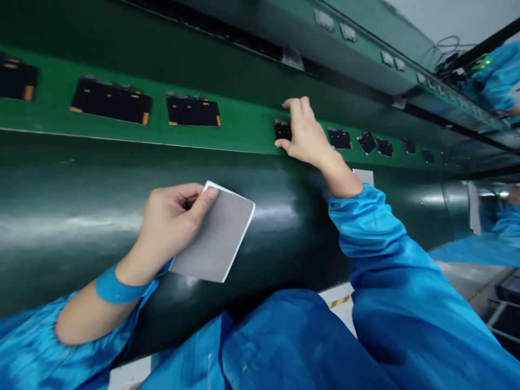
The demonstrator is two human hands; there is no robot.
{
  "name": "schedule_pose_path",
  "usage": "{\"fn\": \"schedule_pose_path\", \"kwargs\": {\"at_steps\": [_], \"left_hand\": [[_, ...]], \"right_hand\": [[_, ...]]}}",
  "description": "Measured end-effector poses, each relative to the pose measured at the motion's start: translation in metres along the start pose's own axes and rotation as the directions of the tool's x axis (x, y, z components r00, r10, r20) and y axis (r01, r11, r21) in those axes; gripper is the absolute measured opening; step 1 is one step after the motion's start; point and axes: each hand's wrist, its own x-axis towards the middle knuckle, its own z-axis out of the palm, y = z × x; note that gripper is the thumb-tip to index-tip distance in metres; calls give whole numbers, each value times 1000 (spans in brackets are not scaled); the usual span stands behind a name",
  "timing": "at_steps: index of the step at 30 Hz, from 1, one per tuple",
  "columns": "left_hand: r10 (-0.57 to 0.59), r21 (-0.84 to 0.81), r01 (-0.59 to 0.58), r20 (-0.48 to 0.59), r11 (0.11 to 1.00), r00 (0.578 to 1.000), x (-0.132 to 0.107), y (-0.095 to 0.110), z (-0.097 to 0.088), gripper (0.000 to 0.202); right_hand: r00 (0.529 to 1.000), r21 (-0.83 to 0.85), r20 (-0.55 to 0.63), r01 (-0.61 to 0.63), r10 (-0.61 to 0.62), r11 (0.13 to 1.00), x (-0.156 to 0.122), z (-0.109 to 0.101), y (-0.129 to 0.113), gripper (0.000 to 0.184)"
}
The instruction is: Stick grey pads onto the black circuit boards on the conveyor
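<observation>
My left hand [174, 222] pinches a thin grey rectangular sheet with white edges [219, 233], thumb on top near its upper corner, above the dark green worktop. Farther off, my right hand [304, 130] reaches over a black circuit board [281, 130] on the green conveyor belt. Its thumb is at the board's near edge and its fingers arch above the far edge, a gap between them. Part of that board is hidden behind the hand. A blue band circles my left wrist.
More black circuit boards lie along the belt, among them one left of my reach [193, 111] and one to the right [340, 138]. An upper shelf [252, 59] overhangs the belt. Another grey sheet [363, 176] lies beyond my right forearm. Blue-sleeved people [498, 76] are at far right.
</observation>
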Motion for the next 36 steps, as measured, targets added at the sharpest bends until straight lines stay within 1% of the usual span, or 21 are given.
{"fn": "schedule_pose_path", "kwargs": {"at_steps": [2,3,5,6,8,9,11,14,17,21,27,36], "left_hand": [[6,-8,-6,16,1000,1000,0,0,1,32],[5,-8,-5,14,1000,1000,0,0,1,33],[-7,-8,7,4,1000,1000,0,0,2,35],[-14,-12,14,1,1000,1000,-1,-1,2,35],[-19,-27,19,6,999,1000,-1,-2,2,36],[-18,-34,18,11,999,1000,-1,-2,2,36],[-7,-48,8,22,999,1000,-1,-2,2,37],[11,-62,-9,40,998,999,-1,-1,2,37],[27,-68,-24,44,997,999,0,-1,2,37],[32,-63,-29,52,998,998,0,-1,2,38],[38,-54,-35,51,998,998,-1,-1,2,40],[24,-49,-23,27,999,999,0,-2,3,36]], "right_hand": [[999,83,-27,36,-34,996,14,1,-17,57],[998,144,-12,60,-58,988,23,5,-30,51],[993,274,75,73,-97,959,44,19,-60,35],[986,327,133,56,-105,943,54,29,-74,30],[969,394,222,15,-111,919,74,49,-99,28],[962,412,250,1,-114,911,83,57,-108,29],[951,426,283,-7,-126,905,97,71,-117,31],[935,407,315,24,-165,913,109,77,-117,31],[917,386,338,71,-212,920,113,74,-110,28],[907,389,347,94,-240,916,111,69,-103,23],[915,360,343,84,-215,929,107,68,-95,24],[922,282,339,90,-187,955,99,60,-81,29]]}}
